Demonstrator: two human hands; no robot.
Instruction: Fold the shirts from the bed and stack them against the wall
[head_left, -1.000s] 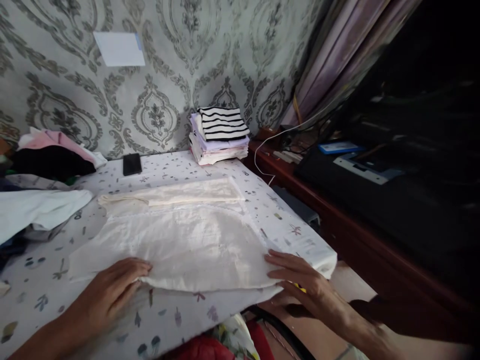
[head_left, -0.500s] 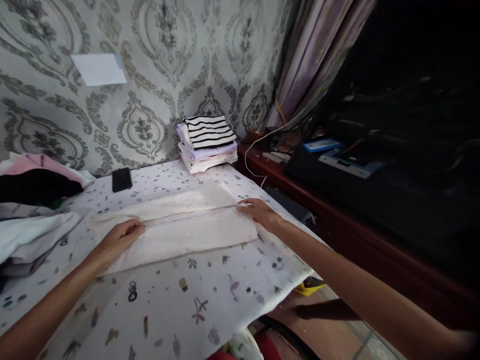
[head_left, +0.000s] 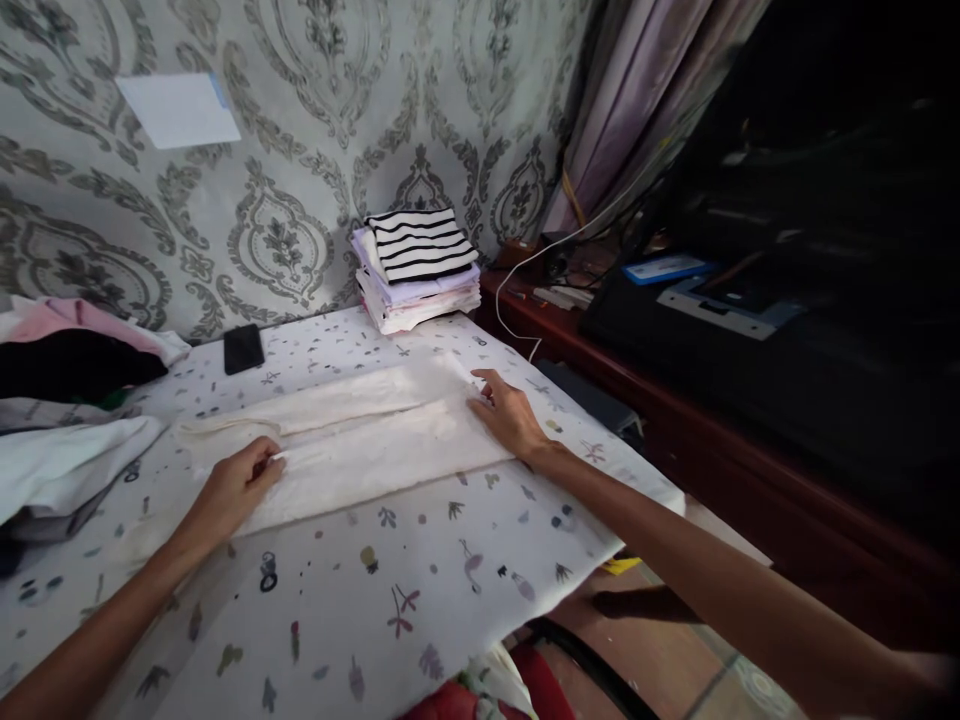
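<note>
A white garment (head_left: 375, 440) lies spread on the patterned sheet, its two long sides folded inward so that they meet along a middle seam. Its exact kind is hard to make out. With thumb and fingers together, my left hand (head_left: 240, 485) pinches the folded edge near the left end of the seam. At the garment's right end rests my right hand (head_left: 510, 415), thumb and forefinger apart, its side against the cloth.
Folded clothes (head_left: 420, 290) with a striped piece on top are stacked by the wall. A black phone (head_left: 244, 349) lies left of them. Loose clothes (head_left: 82, 365) heap at the left. A dark red cabinet (head_left: 675, 410) borders the bed's right side.
My right hand has loosened from the seam's right end, its fingers spreading. The near flap now lies closer to the far one there. My left hand keeps its pinch.
</note>
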